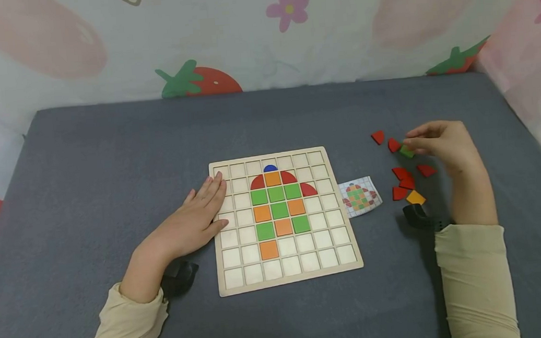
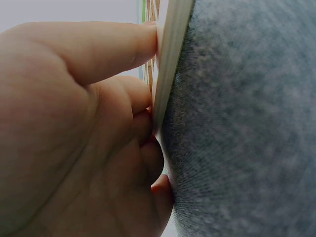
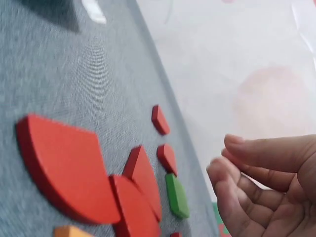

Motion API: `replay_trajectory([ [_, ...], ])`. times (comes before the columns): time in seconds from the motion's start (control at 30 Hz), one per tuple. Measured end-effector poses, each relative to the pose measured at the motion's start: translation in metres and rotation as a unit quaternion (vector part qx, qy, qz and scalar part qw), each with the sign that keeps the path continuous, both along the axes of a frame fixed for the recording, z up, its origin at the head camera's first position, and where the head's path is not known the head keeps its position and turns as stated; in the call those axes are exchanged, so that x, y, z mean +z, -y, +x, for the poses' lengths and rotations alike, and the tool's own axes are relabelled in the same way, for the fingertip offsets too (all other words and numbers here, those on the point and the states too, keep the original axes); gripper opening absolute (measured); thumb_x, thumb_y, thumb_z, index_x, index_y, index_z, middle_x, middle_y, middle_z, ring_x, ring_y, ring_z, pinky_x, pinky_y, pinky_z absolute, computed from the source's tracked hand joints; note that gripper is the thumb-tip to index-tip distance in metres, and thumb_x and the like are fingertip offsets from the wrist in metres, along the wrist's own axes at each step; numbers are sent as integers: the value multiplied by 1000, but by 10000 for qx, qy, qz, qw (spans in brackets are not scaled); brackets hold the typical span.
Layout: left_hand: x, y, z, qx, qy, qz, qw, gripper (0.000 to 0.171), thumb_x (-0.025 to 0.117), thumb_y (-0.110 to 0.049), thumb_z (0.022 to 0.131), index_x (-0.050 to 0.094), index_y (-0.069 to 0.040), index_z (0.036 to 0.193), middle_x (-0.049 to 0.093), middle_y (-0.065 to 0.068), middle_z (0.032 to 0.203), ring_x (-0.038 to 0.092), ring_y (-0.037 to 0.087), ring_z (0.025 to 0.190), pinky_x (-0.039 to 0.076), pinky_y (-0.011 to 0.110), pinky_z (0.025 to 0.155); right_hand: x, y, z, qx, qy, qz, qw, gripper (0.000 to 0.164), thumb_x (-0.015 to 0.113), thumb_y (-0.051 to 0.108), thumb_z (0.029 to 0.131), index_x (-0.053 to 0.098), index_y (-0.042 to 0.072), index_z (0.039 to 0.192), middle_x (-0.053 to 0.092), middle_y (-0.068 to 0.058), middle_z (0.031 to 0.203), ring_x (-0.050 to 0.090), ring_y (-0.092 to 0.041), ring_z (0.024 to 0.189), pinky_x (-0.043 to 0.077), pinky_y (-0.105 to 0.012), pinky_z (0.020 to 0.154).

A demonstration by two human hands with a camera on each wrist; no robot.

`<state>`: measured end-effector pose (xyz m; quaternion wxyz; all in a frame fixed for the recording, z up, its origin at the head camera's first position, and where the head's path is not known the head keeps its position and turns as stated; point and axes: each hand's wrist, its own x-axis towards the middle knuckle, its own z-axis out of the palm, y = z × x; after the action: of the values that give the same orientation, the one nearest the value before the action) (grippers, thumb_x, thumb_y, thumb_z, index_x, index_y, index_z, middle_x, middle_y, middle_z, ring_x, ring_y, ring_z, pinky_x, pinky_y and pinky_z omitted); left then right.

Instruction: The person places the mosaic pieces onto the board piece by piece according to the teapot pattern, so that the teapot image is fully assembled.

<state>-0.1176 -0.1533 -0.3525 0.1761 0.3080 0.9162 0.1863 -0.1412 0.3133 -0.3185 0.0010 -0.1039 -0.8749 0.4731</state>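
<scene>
My left hand [image 1: 191, 216] rests on the left edge of a square wooden grid board [image 1: 290, 283], its fingers straight; the left wrist view shows the fingertips against the board's rim [image 2: 170, 64]. Orange, green and red pieces and one blue piece [image 1: 270, 168] fill some of the board's cells. To the right, my right hand [image 1: 443, 144] is over the loose pieces, right beside a green square piece [image 1: 407, 151]. In the right wrist view its thumb and fingers are bent, held above the cloth with nothing seen between them.
Several red quarter-round pieces [image 1: 407, 182] and an orange square piece [image 1: 416, 197] lie right of the board. A printed pattern card [image 1: 361, 196] sticks out from the board's right edge. Grey cloth covers the table [image 1: 110, 164]; a patterned curtain [image 1: 336, 33] hangs behind.
</scene>
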Motion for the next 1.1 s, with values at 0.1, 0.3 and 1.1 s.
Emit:
replay_trajectory([
  [0.1,0,0,0,3,-25,-9,10000,69,48,-24,99,9,2,150,-1,15,157,-2,30,143,7,53,112,-3,-3,0,-224,-24,226,9995,19,68,17,88,69,1,99,60,22,76,60,1,69,50,-18,66],
  [0.3,0,-1,1,14,-40,-11,10000,69,48,-24,99,9,2,150,-1,16,157,-1,30,144,8,53,112,-8,-10,1,-416,169,499,9977,37,65,18,89,60,-10,113,55,25,76,56,4,68,48,-15,65],
  [1.1,0,0,1,-50,-88,51,9999,69,47,-23,99,9,4,149,0,17,157,-1,31,143,8,54,112,-22,-8,-6,439,631,1290,9887,36,68,12,87,58,-8,116,60,-5,92,51,-15,83,42,-29,71],
])
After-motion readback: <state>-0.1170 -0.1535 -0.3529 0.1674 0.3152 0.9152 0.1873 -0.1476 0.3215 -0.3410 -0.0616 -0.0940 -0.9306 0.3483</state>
